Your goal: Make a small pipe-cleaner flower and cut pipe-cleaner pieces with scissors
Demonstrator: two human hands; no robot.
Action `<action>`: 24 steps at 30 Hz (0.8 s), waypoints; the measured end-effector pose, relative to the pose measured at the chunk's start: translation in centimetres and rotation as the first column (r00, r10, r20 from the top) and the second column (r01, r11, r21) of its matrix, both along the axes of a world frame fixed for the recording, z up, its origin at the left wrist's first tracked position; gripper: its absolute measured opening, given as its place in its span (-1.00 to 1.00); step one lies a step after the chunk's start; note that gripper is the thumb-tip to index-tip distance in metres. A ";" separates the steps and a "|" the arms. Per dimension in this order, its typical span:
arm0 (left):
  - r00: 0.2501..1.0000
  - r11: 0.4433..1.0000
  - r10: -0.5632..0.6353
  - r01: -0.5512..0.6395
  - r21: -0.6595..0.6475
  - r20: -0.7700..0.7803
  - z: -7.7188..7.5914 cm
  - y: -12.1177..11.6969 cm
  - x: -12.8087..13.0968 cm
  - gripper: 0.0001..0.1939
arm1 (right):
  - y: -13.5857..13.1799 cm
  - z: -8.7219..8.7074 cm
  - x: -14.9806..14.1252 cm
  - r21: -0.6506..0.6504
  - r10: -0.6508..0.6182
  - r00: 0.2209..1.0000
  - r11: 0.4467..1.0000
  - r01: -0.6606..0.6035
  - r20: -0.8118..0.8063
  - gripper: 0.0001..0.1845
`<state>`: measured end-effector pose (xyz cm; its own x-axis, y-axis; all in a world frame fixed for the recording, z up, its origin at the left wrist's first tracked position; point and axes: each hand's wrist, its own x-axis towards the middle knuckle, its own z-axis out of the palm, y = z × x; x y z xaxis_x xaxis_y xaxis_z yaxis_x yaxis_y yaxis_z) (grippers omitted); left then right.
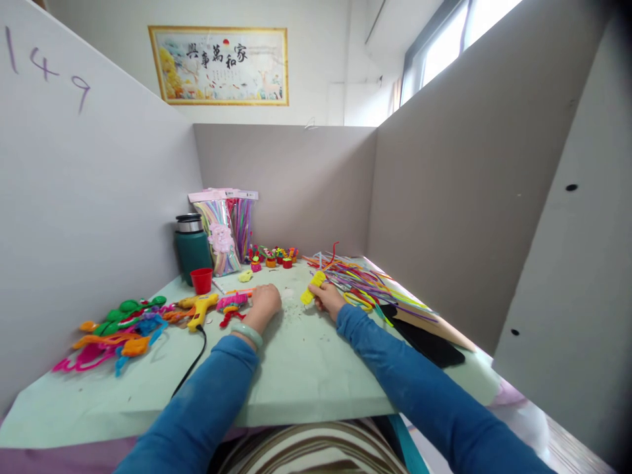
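My right hand (pixel 330 299) pinches a small yellow ridged piece (pixel 313 288), perhaps made of coiled pipe cleaner, above the middle of the table. My left hand (pixel 266 300) is closed with its knuckles up, low over the table. Whatever lies under its fingers is hidden. Beside it are a thin orange strip (pixel 240 291) and a bundle of pink pipe cleaners (pixel 232 301). Further left lies a yellow glue gun (pixel 201 311), its black cord running toward the front edge. Yellow-handled scissors (pixel 359 301) rest just right of my right hand.
Loose pipe cleaners (pixel 380 283) and a black phone-like slab (pixel 427 339) lie at the right. Colourful finished pieces (pixel 123 329) are heaped at the left. A red cup (pixel 201 281), a green bottle (pixel 191 250), bagged pipe cleaners (pixel 222 230) and tiny potted flowers (pixel 271 257) stand behind.
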<state>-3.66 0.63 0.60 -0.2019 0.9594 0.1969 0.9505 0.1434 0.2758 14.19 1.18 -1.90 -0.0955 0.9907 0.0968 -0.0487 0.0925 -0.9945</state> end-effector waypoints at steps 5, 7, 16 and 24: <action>0.996 0.997 -0.073 0.075 0.036 -0.053 -0.2 -0.1 1.0 -0.69 | 0.2 -0.2 -0.1 0.017 0.010 1.000 1.000 -0.010 -0.001 -0.75; 0.994 0.997 0.017 -0.009 0.076 -0.106 -0.2 -0.1 0.9 -0.65 | 0.2 -0.3 -0.1 0.015 0.010 1.000 1.000 -0.010 0.008 -0.74; 0.978 0.977 -0.203 0.206 0.049 -0.056 0.5 -0.9 1.3 -0.66 | 0.2 -0.2 -0.1 0.025 0.003 1.000 1.000 -0.004 0.007 -0.78; 0.990 0.999 0.049 -0.047 0.019 -0.131 -0.2 -0.5 1.0 -0.59 | 0.0 0.1 -0.1 0.000 -0.002 1.000 1.000 0.002 0.003 -0.79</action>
